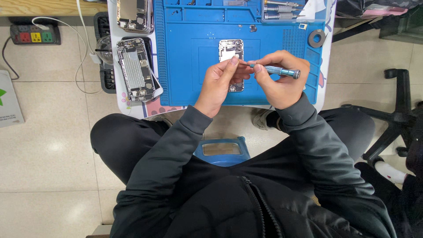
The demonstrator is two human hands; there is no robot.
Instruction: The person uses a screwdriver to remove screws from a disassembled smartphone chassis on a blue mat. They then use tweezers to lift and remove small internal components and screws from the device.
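An opened phone body lies on the blue repair mat, partly hidden under my hands. My right hand grips a small metal screwdriver with a blue-grey handle, held level with its tip pointing left. My left hand pinches at the screwdriver's tip with thumb and fingers, just above the phone. Whether something tiny sits between those fingertips is too small to tell.
Two more opened phone bodies lie left of the mat, another further back. A clear box of screwdrivers and a grey ring sit at the back right. A power strip lies on the floor left, a chair base right.
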